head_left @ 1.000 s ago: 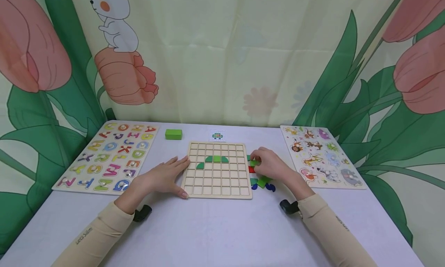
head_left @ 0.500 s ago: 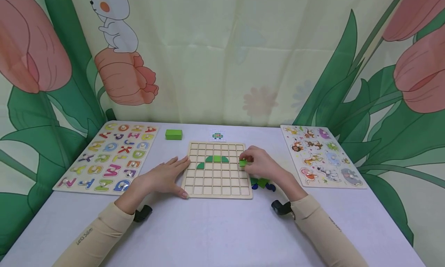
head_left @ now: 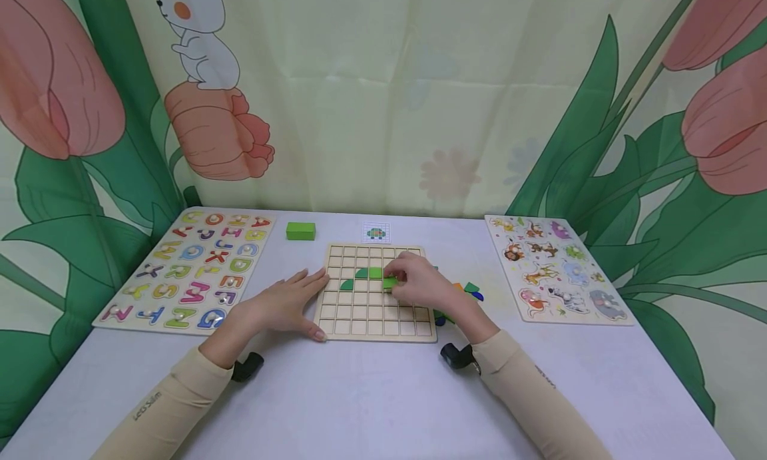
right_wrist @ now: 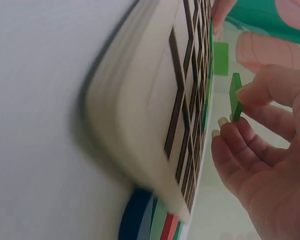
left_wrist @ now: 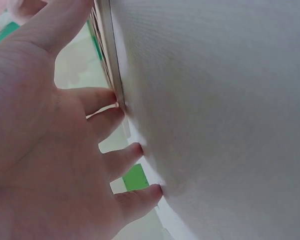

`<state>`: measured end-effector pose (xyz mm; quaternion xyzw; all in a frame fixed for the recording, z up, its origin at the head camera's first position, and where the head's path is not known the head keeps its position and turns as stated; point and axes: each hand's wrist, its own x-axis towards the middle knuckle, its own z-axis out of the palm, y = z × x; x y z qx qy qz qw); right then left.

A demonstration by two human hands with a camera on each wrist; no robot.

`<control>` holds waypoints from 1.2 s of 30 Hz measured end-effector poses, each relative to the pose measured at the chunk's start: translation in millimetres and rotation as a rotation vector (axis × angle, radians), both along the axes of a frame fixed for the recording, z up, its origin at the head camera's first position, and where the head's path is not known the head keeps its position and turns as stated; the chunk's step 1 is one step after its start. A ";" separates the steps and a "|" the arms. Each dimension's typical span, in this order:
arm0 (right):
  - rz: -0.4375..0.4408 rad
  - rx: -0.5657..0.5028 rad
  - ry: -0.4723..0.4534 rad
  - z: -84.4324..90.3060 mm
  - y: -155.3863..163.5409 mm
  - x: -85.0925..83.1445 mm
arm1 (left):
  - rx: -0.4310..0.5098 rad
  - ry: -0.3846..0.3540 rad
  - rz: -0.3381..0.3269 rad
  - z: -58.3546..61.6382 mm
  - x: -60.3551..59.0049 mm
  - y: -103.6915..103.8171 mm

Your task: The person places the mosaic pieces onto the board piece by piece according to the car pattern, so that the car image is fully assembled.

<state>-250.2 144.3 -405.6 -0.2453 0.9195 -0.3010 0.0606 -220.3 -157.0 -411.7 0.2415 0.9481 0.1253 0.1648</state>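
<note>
Hovering over grid board: green piece, right-hand-pinched.

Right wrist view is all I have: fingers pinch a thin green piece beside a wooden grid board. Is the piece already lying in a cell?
Observer: Not clearly. In the head view the right hand holds the thin green piece over the wooden grid board, in its third row; contact with the board cannot be told.
Operator: Anything already placed?
Observer: Yes, darker green curved pieces lie in the second and third rows.
Operator: And the other hand?
Observer: The left hand lies flat, fingers straight, against the board's left edge.
</note>
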 end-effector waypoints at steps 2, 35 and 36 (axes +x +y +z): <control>0.015 0.012 0.009 -0.2 -7.2 -0.6 | 0.001 -0.001 0.001 0.5 0.3 0.0; 0.077 0.139 0.082 -2.1 -57.7 -4.2 | -0.004 -0.023 0.017 4.7 1.3 2.5; 0.080 0.142 0.083 -2.0 -57.5 -3.9 | -0.005 -0.022 0.016 4.7 1.3 2.6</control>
